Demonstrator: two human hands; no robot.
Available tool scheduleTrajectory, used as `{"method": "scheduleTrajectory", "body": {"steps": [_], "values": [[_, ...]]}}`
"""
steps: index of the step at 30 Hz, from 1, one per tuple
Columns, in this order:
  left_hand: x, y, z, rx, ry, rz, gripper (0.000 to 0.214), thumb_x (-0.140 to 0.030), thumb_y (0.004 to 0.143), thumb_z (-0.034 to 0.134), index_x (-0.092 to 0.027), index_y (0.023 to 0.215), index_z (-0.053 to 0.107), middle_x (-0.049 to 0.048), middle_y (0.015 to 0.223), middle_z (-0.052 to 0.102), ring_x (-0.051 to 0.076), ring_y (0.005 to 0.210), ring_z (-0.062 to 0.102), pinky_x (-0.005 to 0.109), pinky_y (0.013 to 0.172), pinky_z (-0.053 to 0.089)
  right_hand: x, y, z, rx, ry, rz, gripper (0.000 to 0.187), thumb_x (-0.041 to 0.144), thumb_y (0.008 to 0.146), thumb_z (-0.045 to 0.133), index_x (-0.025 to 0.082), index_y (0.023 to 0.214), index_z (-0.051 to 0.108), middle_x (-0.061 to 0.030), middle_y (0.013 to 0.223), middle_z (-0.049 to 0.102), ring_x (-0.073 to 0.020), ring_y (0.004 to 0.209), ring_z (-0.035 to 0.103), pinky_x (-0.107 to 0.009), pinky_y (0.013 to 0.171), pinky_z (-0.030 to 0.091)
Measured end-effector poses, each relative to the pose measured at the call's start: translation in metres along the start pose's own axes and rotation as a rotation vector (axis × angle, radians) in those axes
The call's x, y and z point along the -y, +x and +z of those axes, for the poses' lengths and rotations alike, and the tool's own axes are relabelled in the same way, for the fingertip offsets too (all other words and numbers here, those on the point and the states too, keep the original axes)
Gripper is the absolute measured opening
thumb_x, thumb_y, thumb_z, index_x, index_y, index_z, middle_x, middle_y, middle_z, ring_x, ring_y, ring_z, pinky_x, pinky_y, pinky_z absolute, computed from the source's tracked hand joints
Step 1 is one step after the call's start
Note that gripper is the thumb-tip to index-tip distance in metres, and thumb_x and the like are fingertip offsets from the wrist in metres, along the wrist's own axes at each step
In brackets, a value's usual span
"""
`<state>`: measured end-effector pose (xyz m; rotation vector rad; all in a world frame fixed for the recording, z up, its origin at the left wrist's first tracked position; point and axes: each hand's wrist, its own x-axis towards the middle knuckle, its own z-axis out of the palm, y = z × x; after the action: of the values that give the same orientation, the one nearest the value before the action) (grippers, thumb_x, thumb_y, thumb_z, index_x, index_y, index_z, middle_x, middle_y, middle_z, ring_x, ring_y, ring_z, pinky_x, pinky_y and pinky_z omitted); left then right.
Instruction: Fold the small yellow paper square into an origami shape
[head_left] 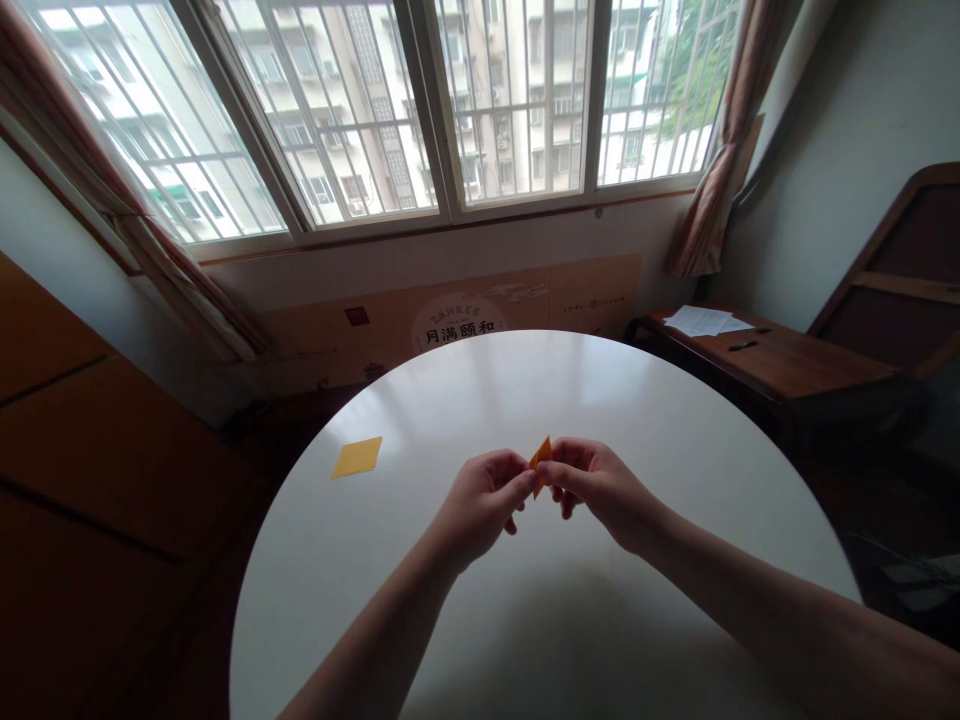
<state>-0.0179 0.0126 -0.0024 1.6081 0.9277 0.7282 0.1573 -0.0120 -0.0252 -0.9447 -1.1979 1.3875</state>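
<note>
A small piece of folded orange paper [543,453] is held up over the white round table [600,620], its pointed ends showing above and below my fingers. My left hand [491,495] pinches its left side between thumb and forefinger. From the other side, my right hand [592,480] grips it the same way, so the two thumbs nearly meet. My fingers cover the middle of the paper, and the exact fold cannot be made out. Off to the left, a flat yellow square of paper [357,457] lies on the table.
Right of the table stands a low wooden table [817,365] with white papers [705,321] and a dark pen-like object [743,346] on it. A wooden chair [900,270] is behind it. Barred windows [517,100] and curtains line the far wall; an orange-brown cabinet [97,450] stands left.
</note>
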Motion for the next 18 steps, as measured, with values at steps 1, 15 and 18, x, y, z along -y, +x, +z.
{"method": "scheduleTrajectory", "body": {"steps": [1,15,18], "values": [[-0.0001,0.0,0.0001,0.009,-0.007,-0.016,0.035,-0.047,0.082,0.068,-0.013,0.077,0.061,0.0001,0.065,0.055,0.011,0.058,0.052,0.017,0.04,0.044,0.0,-0.0001,-0.0004,0.006,0.006,0.009,0.019,0.034,0.081,0.073,0.015,0.082,0.069,0.0006,0.068,0.061,-0.0107,0.059,0.054,-0.021,0.049,0.044],[-0.004,0.0002,-0.0013,-0.155,-0.156,-0.02,0.034,-0.046,0.078,0.072,-0.013,0.077,0.064,0.0017,0.063,0.059,0.011,0.056,0.051,0.017,0.04,0.042,-0.0007,-0.0001,-0.0012,0.057,0.011,0.071,0.025,0.038,0.077,0.08,0.016,0.087,0.074,-0.0016,0.075,0.067,-0.0117,0.063,0.057,-0.02,0.049,0.046],[-0.0046,0.0001,0.0012,-0.231,-0.227,-0.015,0.033,-0.045,0.076,0.074,-0.014,0.076,0.064,0.0013,0.064,0.059,0.012,0.059,0.051,0.016,0.04,0.042,-0.0004,-0.0006,-0.0012,0.078,-0.007,0.073,0.027,0.038,0.077,0.081,0.017,0.094,0.073,-0.002,0.079,0.067,-0.0126,0.065,0.058,-0.02,0.049,0.048]]}}
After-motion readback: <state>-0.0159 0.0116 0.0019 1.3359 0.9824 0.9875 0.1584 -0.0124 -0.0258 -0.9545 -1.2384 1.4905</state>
